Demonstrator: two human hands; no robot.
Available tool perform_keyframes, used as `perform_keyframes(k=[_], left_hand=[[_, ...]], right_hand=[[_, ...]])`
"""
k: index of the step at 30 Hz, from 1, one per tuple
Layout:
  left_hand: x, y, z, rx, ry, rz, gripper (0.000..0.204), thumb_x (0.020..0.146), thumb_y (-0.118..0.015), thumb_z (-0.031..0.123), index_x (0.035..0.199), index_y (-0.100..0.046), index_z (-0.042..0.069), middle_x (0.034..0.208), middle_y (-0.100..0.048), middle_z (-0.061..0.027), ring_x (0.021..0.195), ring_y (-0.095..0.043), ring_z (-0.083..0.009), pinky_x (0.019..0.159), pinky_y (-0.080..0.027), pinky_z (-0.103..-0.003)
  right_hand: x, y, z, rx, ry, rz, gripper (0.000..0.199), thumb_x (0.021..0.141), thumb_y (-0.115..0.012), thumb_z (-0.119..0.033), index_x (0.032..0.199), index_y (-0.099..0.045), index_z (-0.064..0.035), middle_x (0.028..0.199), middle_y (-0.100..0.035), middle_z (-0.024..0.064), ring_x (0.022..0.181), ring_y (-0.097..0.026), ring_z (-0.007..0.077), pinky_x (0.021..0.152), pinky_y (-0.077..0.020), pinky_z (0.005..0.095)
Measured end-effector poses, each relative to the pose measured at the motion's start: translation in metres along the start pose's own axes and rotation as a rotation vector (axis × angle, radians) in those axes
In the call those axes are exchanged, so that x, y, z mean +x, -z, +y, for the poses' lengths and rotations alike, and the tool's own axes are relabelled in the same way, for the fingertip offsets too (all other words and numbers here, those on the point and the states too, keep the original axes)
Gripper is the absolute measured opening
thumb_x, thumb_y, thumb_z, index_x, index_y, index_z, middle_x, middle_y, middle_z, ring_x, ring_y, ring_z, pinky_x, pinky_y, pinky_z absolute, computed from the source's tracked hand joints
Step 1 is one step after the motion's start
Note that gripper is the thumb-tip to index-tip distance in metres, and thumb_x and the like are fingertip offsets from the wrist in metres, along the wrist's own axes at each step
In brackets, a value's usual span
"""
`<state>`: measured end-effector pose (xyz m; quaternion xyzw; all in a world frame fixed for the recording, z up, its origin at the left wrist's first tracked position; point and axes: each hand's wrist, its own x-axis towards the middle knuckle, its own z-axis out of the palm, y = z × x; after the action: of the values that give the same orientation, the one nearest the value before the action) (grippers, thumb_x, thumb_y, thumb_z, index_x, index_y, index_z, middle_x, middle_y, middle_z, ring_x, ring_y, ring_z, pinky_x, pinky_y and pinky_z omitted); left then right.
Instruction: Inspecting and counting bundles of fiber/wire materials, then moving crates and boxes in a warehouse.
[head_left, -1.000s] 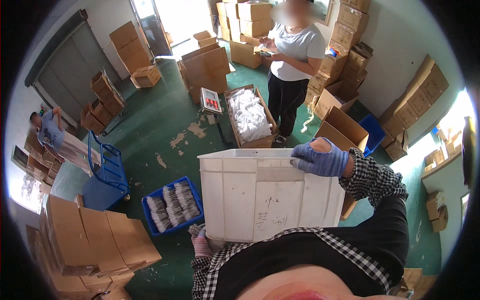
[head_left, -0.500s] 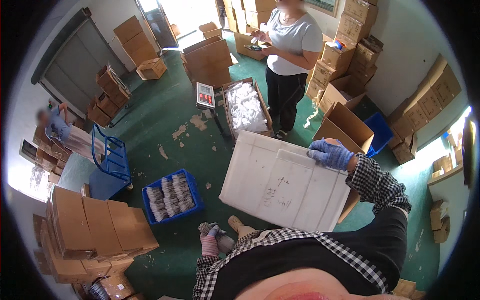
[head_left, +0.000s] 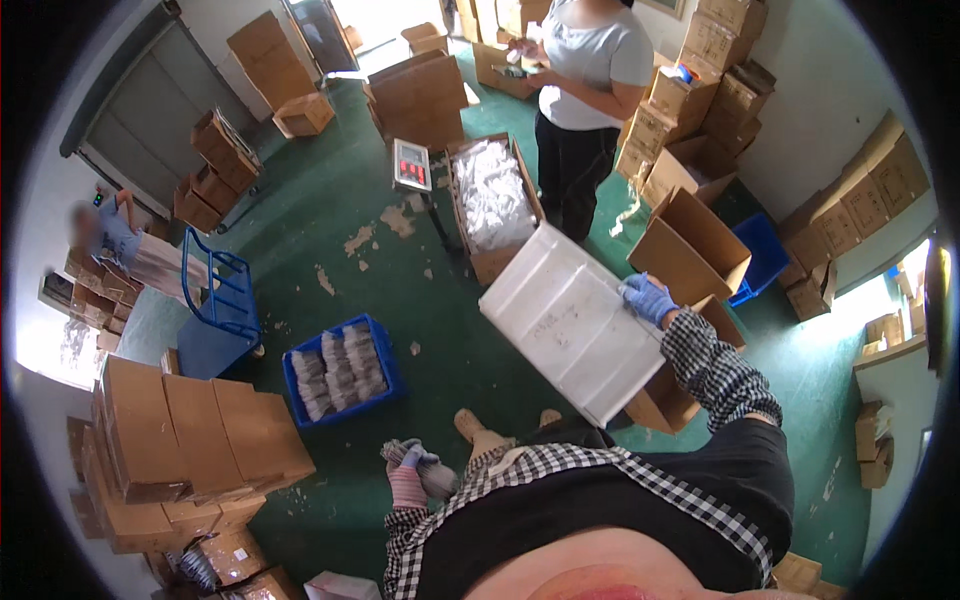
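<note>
My right hand [head_left: 648, 299], in a blue-grey glove, is closed on the right edge of a large white plastic bin [head_left: 575, 325]. The bin is tilted, with a long ribbed face showing and dark handwriting on it. Cardboard boxes stand beyond and below its right side. Low at my left side, my left hand [head_left: 410, 480], in a pink-striped glove, is closed around a grey knitted-looking bundle [head_left: 436, 478]. Ahead of that hand, a blue crate [head_left: 397, 402] on the floor holds rows of grey bundles [head_left: 338, 372].
A person [head_left: 590, 75] stands ahead beside a carton of white items [head_left: 490, 195] and a scale [head_left: 411, 165]. Another person [head_left: 125, 240] is at far left near a blue trolley [head_left: 222, 330]. Stacked cartons [head_left: 200, 430] rise at near left. An open carton [head_left: 690, 247] stands right.
The white bin has swung and tilted, its near end coming toward my body and more carton showing at its right. My right hand has shifted slightly left with it. The left hand still holds the bundle.
</note>
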<state>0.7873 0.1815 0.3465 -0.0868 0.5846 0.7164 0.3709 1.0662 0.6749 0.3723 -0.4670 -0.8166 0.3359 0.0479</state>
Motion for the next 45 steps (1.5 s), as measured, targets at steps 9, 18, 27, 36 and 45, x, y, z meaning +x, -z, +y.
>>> perform_keyframes(k=[9,18,27,36,45], left_hand=[[-0.015,0.012,0.014,0.12,-0.016,0.076,0.021,0.086,-0.067,0.006,0.105,-0.059,-0.001,0.078,-0.063,-0.0077,0.068,-0.062,-0.0191,0.07,-0.055,-0.034],[-0.023,-0.016,0.014,0.191,0.022,0.069,0.023,0.086,-0.067,0.007,0.106,-0.059,-0.001,0.078,-0.062,-0.0088,0.069,-0.063,-0.0192,0.069,-0.056,-0.035],[-0.032,-0.052,0.009,0.257,0.155,0.11,0.025,0.087,-0.065,0.004,0.11,-0.056,0.0,0.077,-0.059,-0.0062,0.073,-0.061,-0.0202,0.073,-0.056,-0.038],[-0.036,-0.083,0.0,0.341,0.12,0.166,0.022,0.086,-0.066,0.006,0.105,-0.058,-0.002,0.078,-0.062,-0.0093,0.067,-0.063,-0.02,0.066,-0.056,-0.034],[-0.022,-0.132,-0.001,0.315,0.152,-0.001,0.021,0.087,-0.066,0.006,0.105,-0.06,-0.001,0.077,-0.064,-0.0076,0.07,-0.064,-0.0189,0.067,-0.055,-0.033]], right_hand=[[0.054,-0.072,0.082,0.043,-0.081,0.184,0.039,0.089,-0.055,-0.038,0.104,-0.069,-0.005,0.102,-0.068,0.0191,0.098,-0.064,0.0353,0.086,-0.0484,0.043],[0.057,-0.175,0.188,0.107,-0.364,0.207,0.042,0.091,-0.056,-0.036,0.118,-0.063,-0.0036,0.114,-0.066,0.0192,0.11,-0.061,0.0343,0.095,-0.0458,0.0408],[0.06,-0.285,0.246,-0.023,-0.831,-0.031,0.047,0.091,-0.051,-0.043,0.126,-0.055,-0.0123,0.124,-0.06,0.0206,0.115,-0.058,0.0377,0.097,-0.0468,0.0471],[0.072,-0.26,0.292,0.112,-1.165,-0.177,0.044,0.087,-0.065,-0.026,0.127,-0.058,-0.0097,0.134,-0.057,0.0158,0.122,-0.056,0.0317,0.103,-0.0445,0.0488],[0.028,-0.277,0.423,-0.612,-0.616,-0.361,0.029,0.085,-0.062,-0.03,0.112,-0.065,-0.0206,0.114,-0.069,0.0067,0.102,-0.067,0.0211,0.083,-0.0541,0.0417]])
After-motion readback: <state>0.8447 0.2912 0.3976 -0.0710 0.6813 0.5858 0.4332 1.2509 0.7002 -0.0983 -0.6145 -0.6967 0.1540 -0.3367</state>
